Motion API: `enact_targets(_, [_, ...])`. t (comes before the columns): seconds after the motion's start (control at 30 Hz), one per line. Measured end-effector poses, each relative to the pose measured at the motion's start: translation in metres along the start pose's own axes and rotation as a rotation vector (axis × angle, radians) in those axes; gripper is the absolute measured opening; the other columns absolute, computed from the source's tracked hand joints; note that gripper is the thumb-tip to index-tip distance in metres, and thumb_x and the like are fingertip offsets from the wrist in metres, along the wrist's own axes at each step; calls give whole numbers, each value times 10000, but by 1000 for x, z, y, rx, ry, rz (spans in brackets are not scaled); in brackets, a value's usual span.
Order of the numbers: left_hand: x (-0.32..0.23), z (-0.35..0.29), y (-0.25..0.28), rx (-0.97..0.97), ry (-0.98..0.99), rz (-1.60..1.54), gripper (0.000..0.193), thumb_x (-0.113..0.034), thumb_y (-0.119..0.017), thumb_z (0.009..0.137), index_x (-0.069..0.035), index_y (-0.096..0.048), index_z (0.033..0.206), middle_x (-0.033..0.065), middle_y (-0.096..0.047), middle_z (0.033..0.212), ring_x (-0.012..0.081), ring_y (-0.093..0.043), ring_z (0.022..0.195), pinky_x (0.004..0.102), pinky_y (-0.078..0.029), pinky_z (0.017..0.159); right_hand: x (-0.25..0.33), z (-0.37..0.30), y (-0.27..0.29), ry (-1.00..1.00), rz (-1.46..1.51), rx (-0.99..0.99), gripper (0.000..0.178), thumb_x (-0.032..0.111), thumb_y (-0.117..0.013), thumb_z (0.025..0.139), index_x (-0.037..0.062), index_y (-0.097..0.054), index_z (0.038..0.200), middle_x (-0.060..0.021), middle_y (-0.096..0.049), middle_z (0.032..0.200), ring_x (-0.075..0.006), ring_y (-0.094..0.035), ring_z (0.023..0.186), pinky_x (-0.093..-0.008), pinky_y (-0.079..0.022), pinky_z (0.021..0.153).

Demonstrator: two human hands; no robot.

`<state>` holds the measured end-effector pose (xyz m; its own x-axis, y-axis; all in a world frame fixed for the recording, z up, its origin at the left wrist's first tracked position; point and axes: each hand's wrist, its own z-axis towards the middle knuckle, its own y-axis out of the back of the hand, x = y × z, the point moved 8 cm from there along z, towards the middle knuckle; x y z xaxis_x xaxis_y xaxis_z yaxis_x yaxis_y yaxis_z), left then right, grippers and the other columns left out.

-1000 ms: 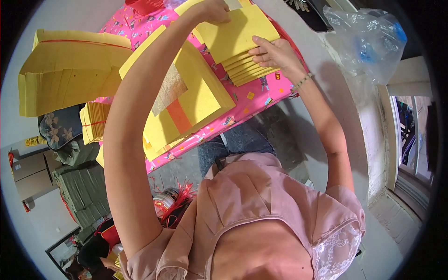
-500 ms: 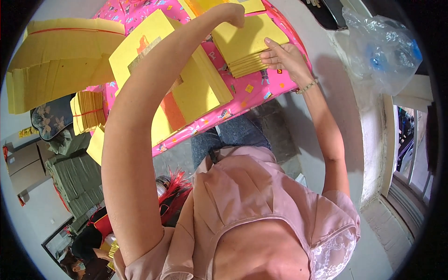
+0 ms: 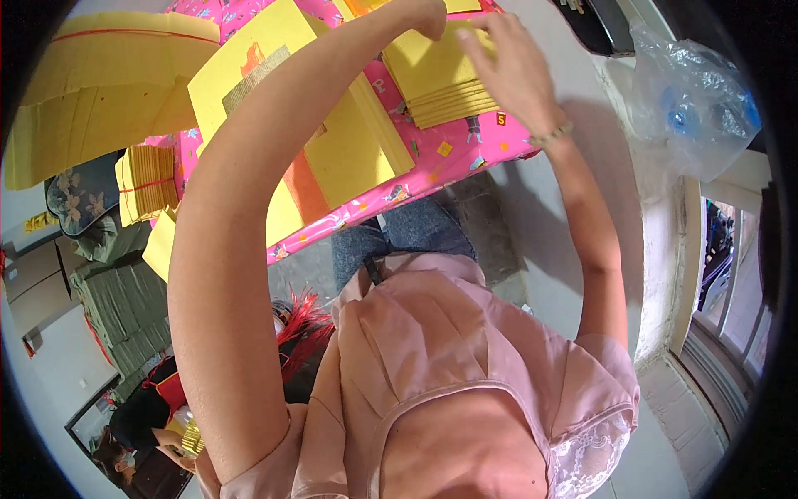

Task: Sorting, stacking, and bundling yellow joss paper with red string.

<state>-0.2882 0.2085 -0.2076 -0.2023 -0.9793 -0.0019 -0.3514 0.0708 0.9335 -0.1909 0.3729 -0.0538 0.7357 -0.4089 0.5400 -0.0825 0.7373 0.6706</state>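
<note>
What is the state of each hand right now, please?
Left hand: near the yellow stack, fingers mostly hidden; open or closed cannot be told.
Right hand: open, fingers extended by the stack's right side; no grip seen.

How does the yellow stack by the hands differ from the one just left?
The right stack looks smaller than the left stack. The right stack's visible top is plain, while the left stack shows orange and metallic-looking patches. Both are yellow and lie on the pink printed cloth.
</note>
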Motion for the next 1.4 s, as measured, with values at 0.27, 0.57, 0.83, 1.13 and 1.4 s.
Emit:
enact_targets(0.27, [-25,-26,30,-155,61,-128,455,-438,-602,818,-4,-735,853,231,-697,875,392,-677,838,450,-523,751,-32,-45,-86,75,-444,275,742,510,-477,954,-44,-356,1433,-252,-357,1486,-374,-262,1425,-570,-199,1133])
enact_targets(0.57, [-59,-139,162,-544,-137,-312,354,-317,-659,816,5,-715,949,243,-693,912,390,-675,884,452,-530,793,-22,-45,-100,159,-478,245,772,525,-451,963,-42,-297,1463,-242,-296,1533,-369,-244,1446,-576,-183,1149])
enact_targets(0.83, [-76,-345,147,-560,26,-558,334,-299,-686,870,-39,-659,1078,128,-690,1020,291,-670,896,387,-520,765,-16,-26,-79,118,-416,350,694,521,-394,995,-26,-394,1422,-258,-396,1464,-406,-324,1396,-551,-211,1148])
enact_targets(1.13, [-86,-453,97,-748,275,-378,568,-275,-858,656,-66,-645,1140,107,-631,1085,317,-572,999,412,-466,863,113,-6,8,270,207,380,491,393,-637,913,55,-600,1268,-170,-574,1309,-342,-496,1266,-432,-347,1092])
enact_targets(1.4, [-83,-454,83,-809,304,-373,442,-199,-817,719,-74,-664,1114,99,-637,1100,302,-570,1014,412,-473,871,167,-31,5,628,150,539,515,361,-770,777,75,-655,1190,-106,-592,1298,-298,-521,1247,-414,-395,1046])
